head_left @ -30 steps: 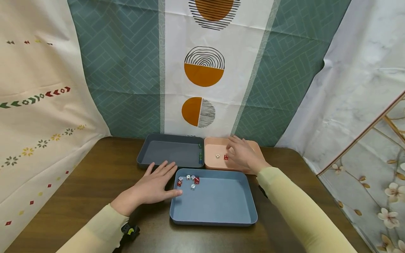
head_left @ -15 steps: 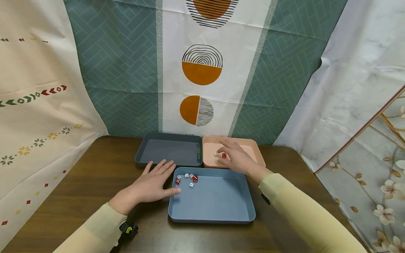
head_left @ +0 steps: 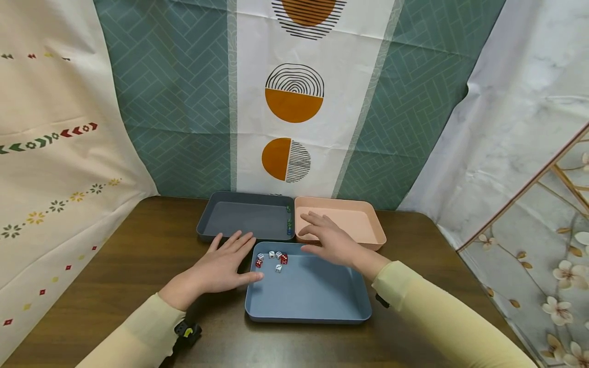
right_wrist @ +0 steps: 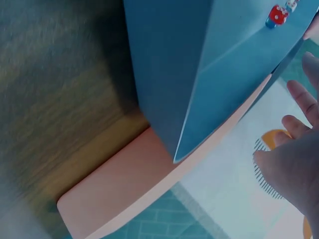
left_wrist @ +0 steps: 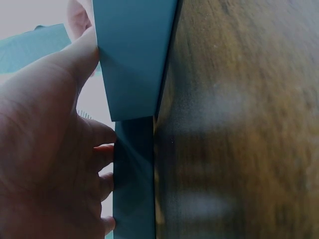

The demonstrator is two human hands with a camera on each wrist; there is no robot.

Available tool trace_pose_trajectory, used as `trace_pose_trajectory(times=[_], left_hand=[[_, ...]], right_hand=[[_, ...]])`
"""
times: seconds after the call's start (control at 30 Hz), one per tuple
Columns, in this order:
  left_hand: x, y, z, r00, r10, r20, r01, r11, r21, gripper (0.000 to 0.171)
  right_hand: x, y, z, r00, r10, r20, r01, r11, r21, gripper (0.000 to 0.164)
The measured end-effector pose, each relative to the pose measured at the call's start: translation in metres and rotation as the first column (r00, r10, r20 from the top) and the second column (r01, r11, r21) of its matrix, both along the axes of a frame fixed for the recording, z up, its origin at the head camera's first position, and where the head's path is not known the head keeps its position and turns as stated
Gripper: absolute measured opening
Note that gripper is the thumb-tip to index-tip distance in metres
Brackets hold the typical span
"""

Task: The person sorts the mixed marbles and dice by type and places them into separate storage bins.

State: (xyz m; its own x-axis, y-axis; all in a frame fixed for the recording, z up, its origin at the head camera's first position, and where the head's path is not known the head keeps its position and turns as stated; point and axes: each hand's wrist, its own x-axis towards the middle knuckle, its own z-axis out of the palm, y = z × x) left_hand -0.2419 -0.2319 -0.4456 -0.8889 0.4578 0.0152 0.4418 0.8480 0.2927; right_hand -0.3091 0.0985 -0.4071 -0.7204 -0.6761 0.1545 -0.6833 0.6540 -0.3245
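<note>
My left hand lies flat with fingers spread at the left side of the blue tray, the thumb over its rim. Inside that tray's back left corner sit red dice and white dice. Above the border between the blue tray and the pink tray, my right hand hovers palm down, fingers loosely extended. From the right wrist, the right hand shows spread fingers with nothing visible between them. The part of the pink tray under this hand is hidden.
A dark grey tray stands at the back, beside the pink one, with small green and blue pieces along its right side. The wooden table ends at patterned cloth hangings.
My right hand has come from the back of the pink tray toward me and leftward, its fingers straighter. The white and red dice there have gone from sight. My left hand stays put.
</note>
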Motion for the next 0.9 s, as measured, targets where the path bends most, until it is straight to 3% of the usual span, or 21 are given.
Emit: trace_pose_trajectory(times=[0.5, 0.9], left_hand=[[-0.001, 0.000, -0.001, 1.000, 0.003, -0.003, -0.003, 1.000, -0.003, 0.109], [0.001, 0.001, 0.001, 1.000, -0.001, -0.007, 0.001, 1.000, -0.007, 0.108]], right_hand=[[0.019, -0.017, -0.012, 0.995, 0.096, 0.003, -0.096, 0.995, 0.025, 0.032], [0.018, -0.023, -0.014, 0.993, 0.118, -0.010, -0.117, 0.989, 0.088, 0.032]])
